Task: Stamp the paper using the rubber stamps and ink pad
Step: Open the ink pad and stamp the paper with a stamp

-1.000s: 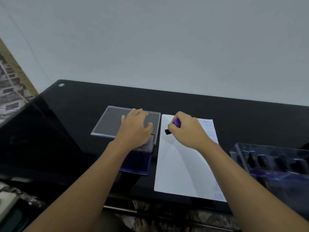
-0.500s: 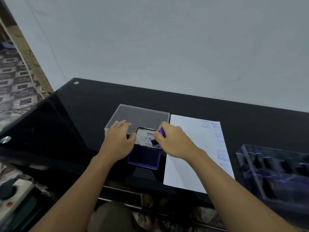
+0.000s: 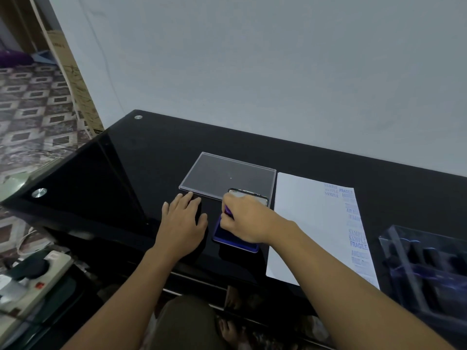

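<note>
My right hand grips a small purple-handled rubber stamp and holds it down on the blue ink pad, whose lid stands open behind the hand. My left hand lies flat on the black table just left of the pad, fingers straight, holding nothing. The white paper lies to the right of the pad, with several blue stamp prints down its right edge.
A clear plastic lid lies flat behind the ink pad. A clear box holding several more stamps stands at the right. The black glass table ends close to me; a power strip lies on the floor at the left.
My right hand carried the stamp left from the paper onto the ink pad. My left hand slid off the pad's lid to the table beside it. The camera view turned left.
</note>
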Motion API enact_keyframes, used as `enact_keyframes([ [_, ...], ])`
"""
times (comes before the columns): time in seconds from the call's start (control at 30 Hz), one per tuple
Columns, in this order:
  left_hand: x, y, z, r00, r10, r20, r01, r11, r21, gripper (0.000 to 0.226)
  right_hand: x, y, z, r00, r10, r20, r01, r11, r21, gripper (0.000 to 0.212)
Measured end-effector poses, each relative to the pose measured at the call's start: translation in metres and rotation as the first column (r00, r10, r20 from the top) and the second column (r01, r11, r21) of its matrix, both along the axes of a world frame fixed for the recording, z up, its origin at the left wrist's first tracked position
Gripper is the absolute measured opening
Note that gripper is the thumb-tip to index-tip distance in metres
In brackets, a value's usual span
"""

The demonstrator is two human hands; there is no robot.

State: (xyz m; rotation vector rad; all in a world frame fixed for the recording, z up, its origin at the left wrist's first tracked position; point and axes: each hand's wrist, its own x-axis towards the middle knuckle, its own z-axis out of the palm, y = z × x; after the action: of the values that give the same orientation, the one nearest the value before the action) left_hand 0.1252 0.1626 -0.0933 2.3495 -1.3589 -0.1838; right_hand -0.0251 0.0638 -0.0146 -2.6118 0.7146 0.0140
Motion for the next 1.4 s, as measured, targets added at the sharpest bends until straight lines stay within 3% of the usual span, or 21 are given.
enact_keyframes([
  [0.4,-0.005,0.002,-0.006,0.998,0.009,0.063,-0.007,1.000,-0.026,0.051,0.004,0.006,-0.012,0.999,0.027,0.033,-0.023,0.992,-0.124,0.019],
  [1.4,-0.006,-0.001,-0.009,0.996,0.021,0.081,-0.019,0.999,-0.029,0.049,0.007,0.008,-0.020,0.997,-0.032,0.076,0.039,0.994,-0.101,0.015],
])
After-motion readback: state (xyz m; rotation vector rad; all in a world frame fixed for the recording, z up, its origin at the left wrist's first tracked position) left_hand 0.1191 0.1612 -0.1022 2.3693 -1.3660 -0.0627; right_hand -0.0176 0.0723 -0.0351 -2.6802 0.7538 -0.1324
